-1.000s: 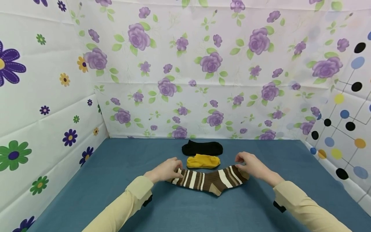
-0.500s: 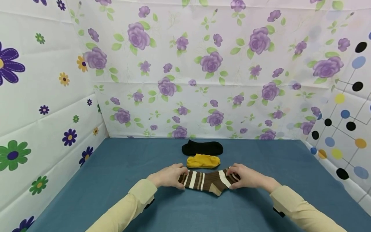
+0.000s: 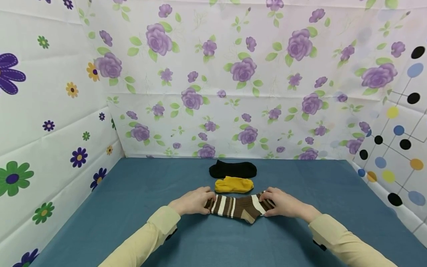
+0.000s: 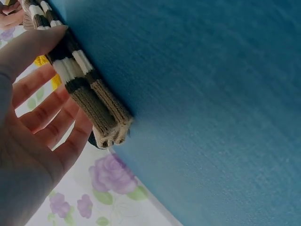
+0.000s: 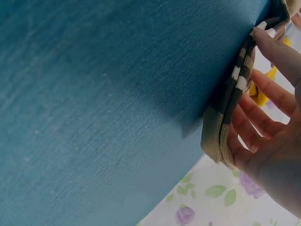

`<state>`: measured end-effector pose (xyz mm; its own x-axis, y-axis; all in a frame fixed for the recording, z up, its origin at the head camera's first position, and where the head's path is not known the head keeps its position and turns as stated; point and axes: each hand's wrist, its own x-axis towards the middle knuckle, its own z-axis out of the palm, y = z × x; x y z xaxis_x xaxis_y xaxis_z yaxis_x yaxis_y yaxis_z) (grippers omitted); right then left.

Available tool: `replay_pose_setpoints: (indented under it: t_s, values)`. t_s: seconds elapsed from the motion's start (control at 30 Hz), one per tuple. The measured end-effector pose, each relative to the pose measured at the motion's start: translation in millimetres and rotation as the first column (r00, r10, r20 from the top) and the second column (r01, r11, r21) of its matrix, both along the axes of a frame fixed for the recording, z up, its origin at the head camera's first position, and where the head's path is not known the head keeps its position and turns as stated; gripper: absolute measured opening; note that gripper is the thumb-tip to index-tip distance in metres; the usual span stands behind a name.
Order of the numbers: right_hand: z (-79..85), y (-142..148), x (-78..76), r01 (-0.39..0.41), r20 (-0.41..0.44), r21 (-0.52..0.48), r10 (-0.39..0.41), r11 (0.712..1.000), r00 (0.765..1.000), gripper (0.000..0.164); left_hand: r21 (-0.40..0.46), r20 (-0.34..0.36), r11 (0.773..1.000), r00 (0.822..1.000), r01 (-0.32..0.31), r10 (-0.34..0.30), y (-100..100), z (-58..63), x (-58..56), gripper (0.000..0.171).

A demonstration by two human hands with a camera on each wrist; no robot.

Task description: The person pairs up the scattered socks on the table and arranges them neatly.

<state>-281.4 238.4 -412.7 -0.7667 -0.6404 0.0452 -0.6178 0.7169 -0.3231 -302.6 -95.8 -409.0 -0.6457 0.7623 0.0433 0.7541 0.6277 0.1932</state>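
Observation:
A pair of brown, white and tan striped socks (image 3: 237, 207) lies flat across the blue tabletop, one sock on the other. My left hand (image 3: 194, 201) grips the cuff end, thumb on the near edge and fingers along the far edge. At the toe end my right hand (image 3: 284, 203) holds the socks in the same way. In the left wrist view the ribbed tan cuffs (image 4: 101, 110) show as stacked layers beyond the thumb. The tan toes (image 5: 216, 136) stick out past the fingers in the right wrist view.
Just behind the striped socks lie yellow socks (image 3: 234, 184), and black socks (image 3: 232, 170) lie behind those. A white cloth wall with purple flowers (image 3: 243, 70) rises at the table's back edge. Patterned cloth walls also stand on both sides.
Both hands have moved inward from the ends of the striped socks and now grip them. The socks have hardly moved. Between the last two head frames the view shifts slightly.

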Motion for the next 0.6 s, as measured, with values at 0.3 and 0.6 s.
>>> replay_pose_setpoints:
  t_s: [0.3, 0.6]
  values:
    - [1.5, -3.2, -0.6, 0.008, -0.022, 0.009, -0.007, 1.0, 1.0, 0.036, 0.006, -0.023, 0.999, 0.999, -0.038, 0.038, -2.3, -0.1, -1.8, 0.028]
    - [6.8, -0.7, -1.8, 0.006, 0.009, -0.038, -0.006, 0.999, 1.0, 0.039, 0.033, 0.044, 0.996, 0.996, -0.079, 0.078, -6.6, 8.7, -1.5, 0.035]
